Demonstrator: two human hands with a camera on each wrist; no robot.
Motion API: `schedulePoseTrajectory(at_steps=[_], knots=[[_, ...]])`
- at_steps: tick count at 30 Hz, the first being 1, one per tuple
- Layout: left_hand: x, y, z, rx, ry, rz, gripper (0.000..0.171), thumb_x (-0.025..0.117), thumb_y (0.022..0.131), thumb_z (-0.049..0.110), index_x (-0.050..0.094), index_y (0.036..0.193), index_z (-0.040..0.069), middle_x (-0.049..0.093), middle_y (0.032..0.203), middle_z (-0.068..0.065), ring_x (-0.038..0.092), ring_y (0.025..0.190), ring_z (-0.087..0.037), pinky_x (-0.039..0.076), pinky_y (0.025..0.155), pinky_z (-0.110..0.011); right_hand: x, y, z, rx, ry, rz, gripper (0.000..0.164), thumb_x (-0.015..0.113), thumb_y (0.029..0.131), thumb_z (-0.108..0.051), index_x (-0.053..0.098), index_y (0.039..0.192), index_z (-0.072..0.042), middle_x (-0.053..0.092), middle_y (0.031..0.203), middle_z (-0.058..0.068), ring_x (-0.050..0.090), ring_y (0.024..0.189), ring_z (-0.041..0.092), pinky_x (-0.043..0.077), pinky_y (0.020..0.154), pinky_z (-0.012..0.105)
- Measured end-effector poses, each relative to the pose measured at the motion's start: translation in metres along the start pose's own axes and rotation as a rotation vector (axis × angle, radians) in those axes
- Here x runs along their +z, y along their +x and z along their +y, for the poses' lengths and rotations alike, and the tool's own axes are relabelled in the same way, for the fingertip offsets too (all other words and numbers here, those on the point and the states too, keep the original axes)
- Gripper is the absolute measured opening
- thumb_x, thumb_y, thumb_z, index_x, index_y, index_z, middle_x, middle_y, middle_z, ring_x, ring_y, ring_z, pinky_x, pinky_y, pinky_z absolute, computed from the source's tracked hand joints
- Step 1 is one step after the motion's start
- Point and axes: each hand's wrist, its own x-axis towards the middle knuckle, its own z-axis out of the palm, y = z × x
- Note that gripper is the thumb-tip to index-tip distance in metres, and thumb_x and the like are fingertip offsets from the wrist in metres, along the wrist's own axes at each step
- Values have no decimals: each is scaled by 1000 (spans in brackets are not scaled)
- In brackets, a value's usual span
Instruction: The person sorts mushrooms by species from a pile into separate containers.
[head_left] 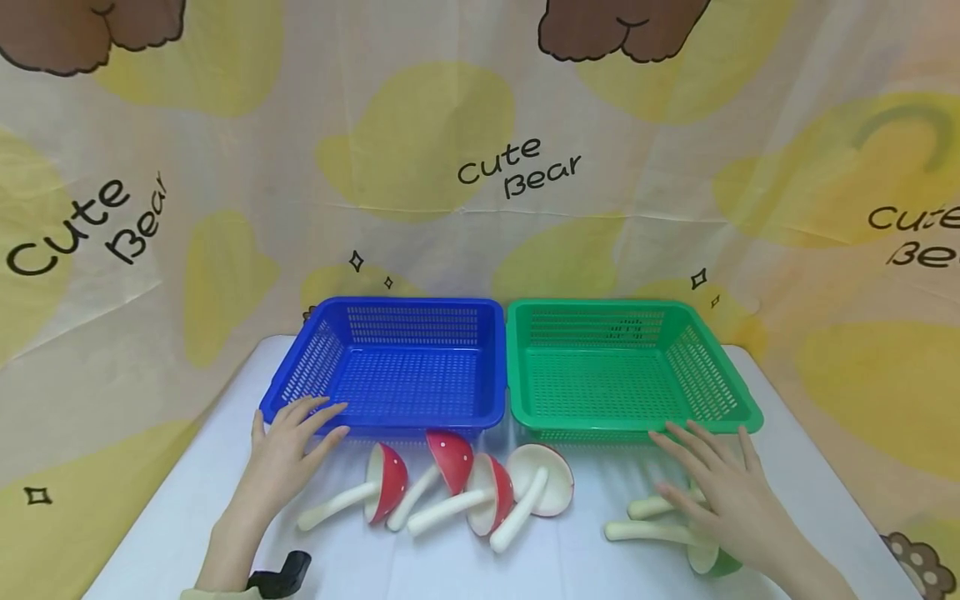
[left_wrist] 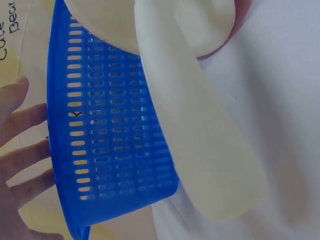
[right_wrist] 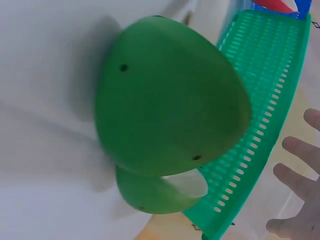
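Observation:
My left hand (head_left: pixel 285 458) is over the front left corner of a blue plastic basket (head_left: pixel 420 302), its fingers spread and holding nothing. Several toy mushrooms with red, white-dotted caps (head_left: pixel 393 483) lie in a row before that basket, to the hand's right. One pale stem (left_wrist: pixel 200 145) fills the middle of the left wrist view. With fingers spread, my right hand (head_left: pixel 723 483) hovers in front of a green basket (head_left: pixel 600 305). Two green-capped mushrooms (head_left: pixel 648 532) lie under it, their caps partly hidden by the hand; a green cap (right_wrist: pixel 170 95) looms large in the right wrist view.
Both baskets stand side by side at the back of a white table (head_left: pixel 225 467), and no mushrooms show inside them. A printed cloth (head_left: pixel 420 142) hangs behind. By the left wrist is a black mount (head_left: pixel 281 575).

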Motion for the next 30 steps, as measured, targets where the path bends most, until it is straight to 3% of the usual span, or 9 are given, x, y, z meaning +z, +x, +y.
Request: schedulePoseTrajectory(at_steps=[8,13,16,20,23,26,30], knots=[[8,-3,-6,16,-20,98,32,71,85,19,68,116,12,62,118,-17,47,118,-42,13,103,-78,5,-11,-3,-27,27,8,61,69,85,-39,47,140,-24,51,140,9,35,136,27,-8,120,53],[11,-3,-8,3,-36,134,30,72,84,18,69,113,12,63,115,-16,48,116,-40,14,103,-77,9,-17,-6,-48,29,38,59,75,79,-37,54,133,-23,56,134,5,43,125,28,23,110,55],[13,-3,-7,-2,-32,155,29,73,83,17,70,111,12,64,111,-15,50,114,-38,17,102,-77,13,-21,-6,-74,13,67,59,78,75,-35,58,129,-23,59,128,2,47,119,25,26,105,44],[14,-2,-6,-22,-30,155,28,74,83,17,71,110,11,64,109,-16,50,111,-38,17,102,-76,17,-26,-5,-109,19,111,58,82,70,-30,62,124,-23,62,121,0,49,112,19,15,110,22],[16,-2,-6,-47,-32,145,27,73,84,17,70,110,11,63,110,-17,49,112,-39,15,104,-75,21,-30,-4,-143,27,133,57,82,68,-28,64,121,-23,63,117,-1,49,109,17,10,110,13],[17,-3,-5,-62,-34,151,26,72,85,18,70,109,10,62,111,-18,48,112,-40,13,106,-75,25,-34,-3,-190,38,148,56,81,66,-27,65,119,-22,64,115,-2,49,108,16,8,111,8],[18,-3,-3,-66,-31,171,25,72,84,18,70,107,10,62,110,-19,48,111,-41,13,107,-74,31,-40,-3,-241,45,154,53,80,65,-23,66,116,-23,65,111,-6,52,104,13,13,107,7]])
